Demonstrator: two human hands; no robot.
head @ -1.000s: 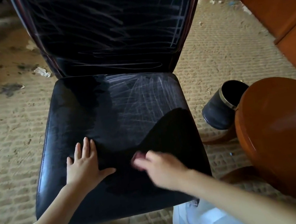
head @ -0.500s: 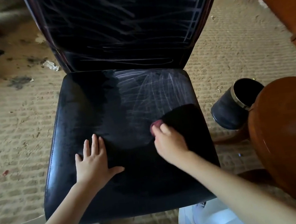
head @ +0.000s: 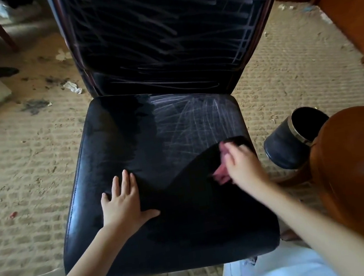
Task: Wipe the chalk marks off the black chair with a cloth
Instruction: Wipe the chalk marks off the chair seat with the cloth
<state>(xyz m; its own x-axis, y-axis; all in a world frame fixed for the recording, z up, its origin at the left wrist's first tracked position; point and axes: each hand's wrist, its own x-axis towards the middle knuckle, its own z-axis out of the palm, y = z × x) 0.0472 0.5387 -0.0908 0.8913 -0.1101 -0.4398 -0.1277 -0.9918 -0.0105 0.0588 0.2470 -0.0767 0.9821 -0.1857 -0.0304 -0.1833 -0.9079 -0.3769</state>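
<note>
Standing on ribbed beige carpet [head: 26, 161], the chair [head: 116, 147] is being wiped at the right side of its seat, where a pink cloth [head: 220, 174] is being bunched in the curled right hand [head: 239, 167]. The left hand [head: 123, 205] is being laid flat, fingers spread, on the front left of the seat. White chalk marks [head: 197, 121] are showing on the glossy black leather at the rear right and across the backrest [head: 161, 34]. Overlapping strokes with firm pressure are being called for, worked rearward. A dark round bin [head: 288, 143] is being left just beside the chair.
</note>
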